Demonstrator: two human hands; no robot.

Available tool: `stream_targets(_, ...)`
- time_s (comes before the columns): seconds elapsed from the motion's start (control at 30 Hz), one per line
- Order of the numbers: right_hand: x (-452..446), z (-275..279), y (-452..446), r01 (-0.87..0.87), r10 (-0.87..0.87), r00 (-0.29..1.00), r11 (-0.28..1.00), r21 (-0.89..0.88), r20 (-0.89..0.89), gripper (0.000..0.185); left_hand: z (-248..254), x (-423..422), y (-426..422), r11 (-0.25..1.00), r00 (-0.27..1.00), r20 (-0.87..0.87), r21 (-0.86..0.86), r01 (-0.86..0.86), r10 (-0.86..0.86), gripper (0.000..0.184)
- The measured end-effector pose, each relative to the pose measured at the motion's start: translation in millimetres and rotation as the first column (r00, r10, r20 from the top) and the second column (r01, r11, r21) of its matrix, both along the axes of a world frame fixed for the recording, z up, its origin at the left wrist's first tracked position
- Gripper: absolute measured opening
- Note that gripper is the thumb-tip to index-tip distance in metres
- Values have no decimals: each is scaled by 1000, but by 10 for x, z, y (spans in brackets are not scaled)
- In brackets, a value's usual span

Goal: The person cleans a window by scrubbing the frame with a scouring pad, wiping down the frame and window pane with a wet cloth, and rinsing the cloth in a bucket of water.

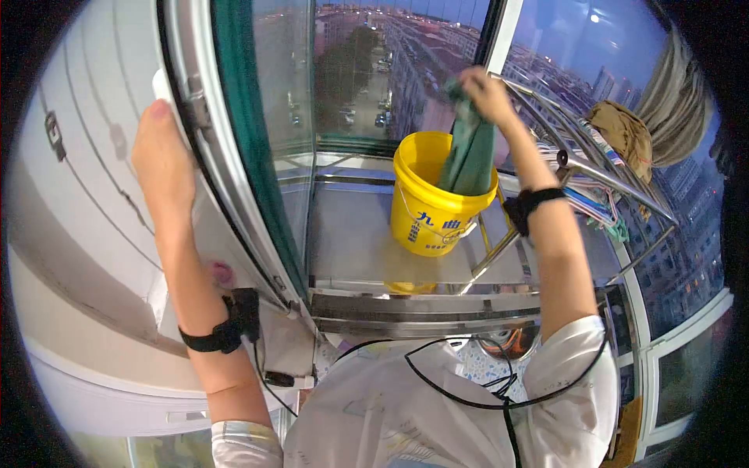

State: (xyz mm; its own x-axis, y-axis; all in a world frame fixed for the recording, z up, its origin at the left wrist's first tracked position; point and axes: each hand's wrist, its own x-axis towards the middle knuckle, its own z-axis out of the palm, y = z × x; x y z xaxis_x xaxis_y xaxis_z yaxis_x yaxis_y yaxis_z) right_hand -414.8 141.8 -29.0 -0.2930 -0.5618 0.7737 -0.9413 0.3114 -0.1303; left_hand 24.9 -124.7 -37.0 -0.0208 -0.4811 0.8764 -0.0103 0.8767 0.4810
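Note:
A green cloth [470, 152] hangs from my right hand [490, 97], whose fingers are closed on its upper end. The lower part of the cloth reaches down into a yellow bucket [437, 222] with blue lettering, and the rim hides its end. At the left, my left hand [164, 160] is raised beside the window frame [204, 117]. Its fingers curl round out of sight, and a small white piece [160, 83] shows just above the thumb. What that hand grips, I cannot make out.
The bucket stands on a grey ledge [351, 234] by the window glass. To its right is a metal rack [616, 183] with hangers and a brown cloth [622, 132]. A grey mop-like bundle [677, 97] hangs at far right. Black cables [468, 402] cross my shirt.

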Motion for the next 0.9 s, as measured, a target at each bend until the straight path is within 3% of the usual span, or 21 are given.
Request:
stream_targets(0.03, -108, -316, 43, -60, 55, 998, 988, 146, 37, 22, -55, -28, -127, 985, 993, -26, -130, -114, 111, 46)
stream_targets(0.07, -236, -656, 100, -154, 141, 987, 962, 227, 73, 24, -81, 39, -217, 991, 985, 106, -37, -132, 135, 46)
stream_targets(0.17, -247, -1260, 304, -129, -152, 924, 740, 660, 351, 33, -252, 77, -561, 977, 974, 69, -24, -213, 214, 52)
stream_targets(0.2, -262, -1400, 364, -106, -162, 939, 702, 704, 303, 33, -249, 101, -470, 973, 972, 50, 10, -229, 228, 55)
stream_targets(0.27, -223, -1598, 446, -133, -168, 917, 725, 675, 361, 35, -232, 167, -407, 987, 992, 75, 118, -107, 98, 63)
stream_targets(0.33, 41, -1670, 507, 37, -366, 881, 683, 729, 298, 34, -229, 176, -299, 992, 998, 42, 116, -58, 53, 64)
stream_targets(0.4, 307, -1548, 537, 47, -422, 841, 680, 731, 338, 34, -211, 140, -219, 984, 986, -14, 64, -167, 169, 65)
stream_targets(0.43, 363, -1522, 545, 75, -428, 839, 701, 709, 335, 34, -209, 7, -58, 978, 971, -125, -25, -209, 204, 63)
stream_targets(0.47, 390, -1498, 548, 106, -436, 837, 722, 684, 331, 34, -173, -70, 142, 914, 933, -154, -203, -352, 326, 59)
stream_targets(0.53, 377, -1501, 562, 99, -423, 838, 738, 667, 344, 34, -116, -394, 761, 775, 819, -267, -272, -570, 508, 62)
stream_targets(0.63, 346, -1558, 558, 78, -373, 861, 769, 635, 346, 34, -218, -818, 1171, 795, 923, -255, -475, -378, 287, 64)
stream_targets(0.67, 344, -1564, 549, 71, -360, 872, 764, 641, 333, 34, -356, -1034, 1212, 881, 968, -247, -446, -155, 46, 62)
stream_targets(0.7, 339, -1565, 541, 66, -347, 883, 759, 648, 317, 34, -452, -1193, 1222, 850, 991, -127, -515, -109, 50, 63)
stream_targets(0.73, 340, -1570, 539, 55, -341, 883, 758, 650, 323, 34, -584, -1347, 1290, 877, 998, 44, -477, 59, -43, 58)
stream_targets(0.77, 344, -1580, 537, 67, -329, 889, 782, 619, 319, 33, -611, -1550, 1410, 871, 970, 243, -470, 145, -30, 48)
stream_targets(0.83, 350, -1598, 544, 69, -312, 895, 803, 591, 319, 33, -781, -1960, 1488, 855, 850, 526, -428, 292, -26, 50)
stream_targets(0.9, 356, -1604, 548, 60, -265, 906, 852, 520, 329, 31, -954, -2337, 1515, 831, 708, 684, -282, 479, -176, 47)
